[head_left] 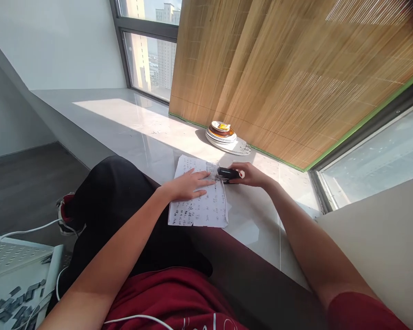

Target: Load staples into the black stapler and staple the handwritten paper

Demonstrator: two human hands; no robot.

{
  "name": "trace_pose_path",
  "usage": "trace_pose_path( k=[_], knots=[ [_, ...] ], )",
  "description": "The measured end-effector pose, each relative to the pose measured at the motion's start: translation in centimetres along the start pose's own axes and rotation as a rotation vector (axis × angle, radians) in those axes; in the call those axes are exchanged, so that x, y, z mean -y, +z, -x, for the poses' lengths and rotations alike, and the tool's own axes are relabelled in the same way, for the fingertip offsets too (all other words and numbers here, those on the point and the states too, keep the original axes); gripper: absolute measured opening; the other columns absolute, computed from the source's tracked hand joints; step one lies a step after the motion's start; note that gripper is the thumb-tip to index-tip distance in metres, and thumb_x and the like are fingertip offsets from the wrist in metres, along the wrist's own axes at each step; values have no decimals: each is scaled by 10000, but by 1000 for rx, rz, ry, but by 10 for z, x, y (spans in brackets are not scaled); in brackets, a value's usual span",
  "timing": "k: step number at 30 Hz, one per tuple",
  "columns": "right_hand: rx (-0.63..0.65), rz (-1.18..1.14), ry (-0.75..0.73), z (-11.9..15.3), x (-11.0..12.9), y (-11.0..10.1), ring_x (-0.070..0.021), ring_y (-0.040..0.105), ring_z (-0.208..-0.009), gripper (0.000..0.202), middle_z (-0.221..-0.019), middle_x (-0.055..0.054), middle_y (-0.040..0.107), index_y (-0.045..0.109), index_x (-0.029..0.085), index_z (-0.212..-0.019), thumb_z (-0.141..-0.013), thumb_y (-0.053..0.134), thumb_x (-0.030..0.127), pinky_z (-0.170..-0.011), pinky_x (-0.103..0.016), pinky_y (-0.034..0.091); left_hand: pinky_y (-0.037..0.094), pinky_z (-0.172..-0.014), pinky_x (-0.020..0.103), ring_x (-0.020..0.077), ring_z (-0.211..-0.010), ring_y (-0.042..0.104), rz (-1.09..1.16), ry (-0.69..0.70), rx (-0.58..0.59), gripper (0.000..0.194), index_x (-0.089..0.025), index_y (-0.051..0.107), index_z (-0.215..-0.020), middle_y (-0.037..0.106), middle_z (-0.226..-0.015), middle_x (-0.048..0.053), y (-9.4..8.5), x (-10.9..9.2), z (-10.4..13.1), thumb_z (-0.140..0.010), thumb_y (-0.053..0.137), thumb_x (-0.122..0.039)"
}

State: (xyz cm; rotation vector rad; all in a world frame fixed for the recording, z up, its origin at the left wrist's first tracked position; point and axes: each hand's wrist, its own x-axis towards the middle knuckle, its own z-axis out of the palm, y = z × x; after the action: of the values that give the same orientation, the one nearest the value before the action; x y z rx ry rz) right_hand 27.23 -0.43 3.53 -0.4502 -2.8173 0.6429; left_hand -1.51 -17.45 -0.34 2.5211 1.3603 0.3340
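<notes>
Handwritten sheets of white paper (209, 211) lie at the front edge of the pale window sill. My left hand (190, 184) rests flat on them, fingers stretched out toward the right. A black stapler (228, 173) sits at the right edge of the sheets, its front end over the paper. My right hand (249, 175) grips the stapler's rear, thumb and fingers around it. Whether a staple has gone through cannot be seen.
Behind the papers, a stack of plates (221, 133) stands on the sill (151, 146) by a bamboo blind (261, 68). A white basket (51, 266) holding dark grey pieces is at lower left, with a white cable (30, 230) beside it. My bent knee (113, 183) adjoins the sill.
</notes>
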Motion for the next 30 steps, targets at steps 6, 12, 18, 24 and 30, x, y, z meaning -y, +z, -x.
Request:
trace_pose_path(
  k=[6,12,18,24,30],
  knots=[
    [-238,-203,374,29,-43,-16,-234,621,-836,390,-888,-42,698,734,184,-980,-768,794,505,-730,-351,451,154,-1325,504,272,-1564,370,24,16,-62,526,-255,533,-1558,419,-1690,58,4,2,1,-1075,470,-454],
    [-710,-102,573,-20,14,14,-193,571,-757,316,-853,-48,657,633,179,-915,-820,733,464,-644,-316,396,474,-1123,459,245,-1329,598,106,93,-477,433,-214,699,-1221,702,-1373,84,5,4,1,-976,376,-61],
    [-432,99,341,-61,117,92,-185,563,-823,202,-923,-44,640,550,207,-878,-882,685,357,-698,-304,411,515,-835,356,199,-823,661,160,-17,-970,347,-201,674,-796,725,-830,30,-6,19,18,-905,386,-43],
    [-135,86,521,-55,107,75,-219,626,-837,201,-937,-69,690,609,198,-906,-784,743,282,-685,-311,460,495,-720,305,182,-728,650,246,-117,-977,340,-194,679,-718,693,-728,16,-1,40,28,-814,386,-51],
    [245,-222,687,-12,48,1,-213,651,-717,426,-822,-69,713,693,196,-947,-768,826,559,-612,-317,517,503,-717,310,185,-718,647,275,-121,-862,339,-199,679,-717,701,-730,19,4,44,25,-738,370,-60]
  ],
)
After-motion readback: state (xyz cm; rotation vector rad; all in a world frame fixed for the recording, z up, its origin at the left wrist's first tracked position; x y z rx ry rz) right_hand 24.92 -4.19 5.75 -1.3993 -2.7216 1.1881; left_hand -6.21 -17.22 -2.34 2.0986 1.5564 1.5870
